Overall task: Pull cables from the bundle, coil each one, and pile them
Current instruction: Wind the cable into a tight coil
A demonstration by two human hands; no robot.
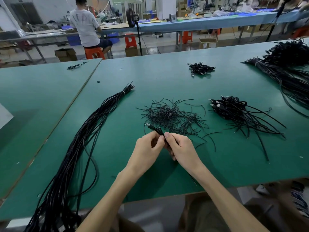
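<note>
Pinching cable, apparently part-coiled, in both curled hands | bundle left | pile right

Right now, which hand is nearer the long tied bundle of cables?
Left. The left hand is right of the bundle; the right hand lies farther right. Both grip one cable.

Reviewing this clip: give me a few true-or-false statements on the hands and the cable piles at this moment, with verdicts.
1. The left hand and the right hand both grip one black cable. True.
2. A white tie binds the long bundle near its far end. True.
3. The long bundle lies to the right of the hands. False: it lies to their left.
4. Coiled cables are piled on the floor. False: the pile of coiled cables lies on the green table, right of the hands.
</note>
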